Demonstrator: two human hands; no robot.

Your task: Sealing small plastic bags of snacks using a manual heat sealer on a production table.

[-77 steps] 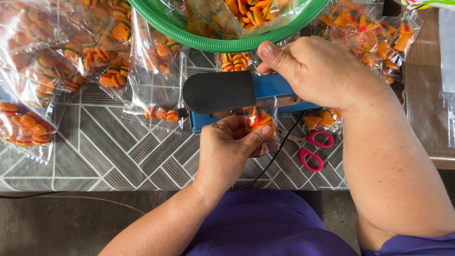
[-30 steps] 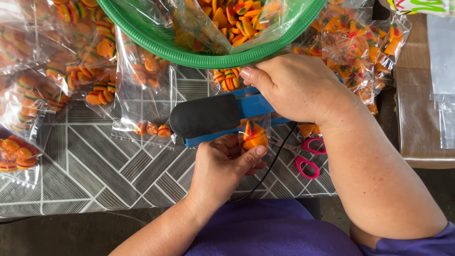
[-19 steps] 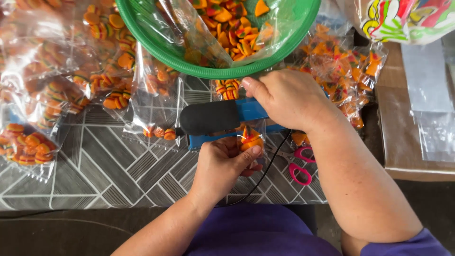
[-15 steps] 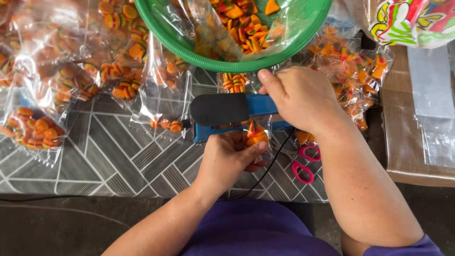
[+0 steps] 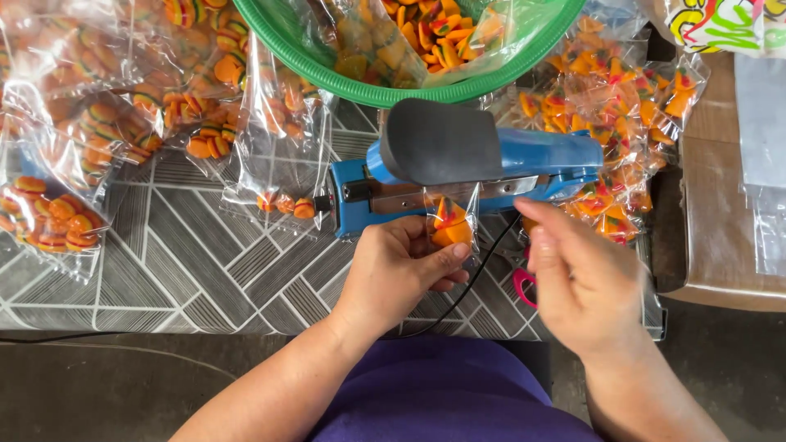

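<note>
My left hand (image 5: 401,266) pinches a small clear bag of orange candy (image 5: 450,223) whose top edge lies on the sealing strip of a blue heat sealer (image 5: 426,192). The sealer's arm with its black handle (image 5: 442,141) stands raised. My right hand (image 5: 577,278) hovers in front of the sealer's right end with fingers loosely spread, blurred, holding nothing.
A green bowl (image 5: 360,86) with a large bag of candy sits behind the sealer. Several filled clear bags (image 5: 106,123) cover the patterned tablecloth at the left and more candy bags (image 5: 622,90) lie at the right. Pink-handled scissors (image 5: 522,285) lie partly behind my right hand. A black cord (image 5: 467,286) runs toward me.
My right hand let go of the sealer's handle and drew back toward me. The sealer's arm has sprung up. My left hand still holds the small bag at the strip.
</note>
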